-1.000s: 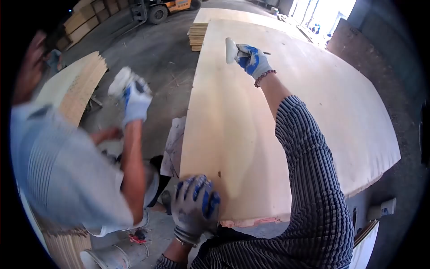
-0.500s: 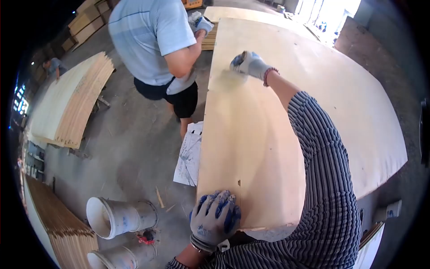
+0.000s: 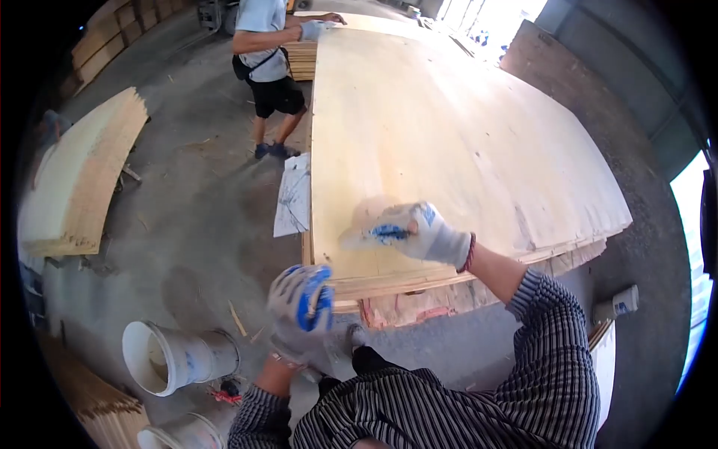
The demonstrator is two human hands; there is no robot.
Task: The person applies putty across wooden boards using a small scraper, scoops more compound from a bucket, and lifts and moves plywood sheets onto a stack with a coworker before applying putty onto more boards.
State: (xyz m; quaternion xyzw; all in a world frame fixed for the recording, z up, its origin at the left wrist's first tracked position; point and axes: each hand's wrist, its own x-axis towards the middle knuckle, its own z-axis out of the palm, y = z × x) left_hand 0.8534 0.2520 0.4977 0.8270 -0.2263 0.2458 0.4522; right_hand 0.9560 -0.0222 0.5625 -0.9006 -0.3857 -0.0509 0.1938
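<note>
A large pale plywood sheet [image 3: 441, 142] lies on top of a stack in front of me. My right hand [image 3: 434, 233], in a grey-white glove with blue patches, is closed low over the sheet near its close end. From its fingers a flat, blurred blade sticks out leftward, which looks like a scraper [image 3: 357, 238]; its handle is hidden in the glove. My left hand [image 3: 301, 303], gloved likewise, is at the sheet's near left corner, fingers loosely apart and nothing visible in them. Whether it touches the edge I cannot tell.
A co-worker [image 3: 265, 67] stands at the sheet's far left side. White buckets [image 3: 198, 359] are on the floor at lower left. Another plywood stack [image 3: 90, 172] stands left. A printed paper sheet [image 3: 293, 196] hangs beside the stack. A small bucket [image 3: 624, 299] is at right.
My right hand has come from far up the sheet back toward me. My left hand has lifted from lying flat on the sheet to its corner. The co-worker is now farther off.
</note>
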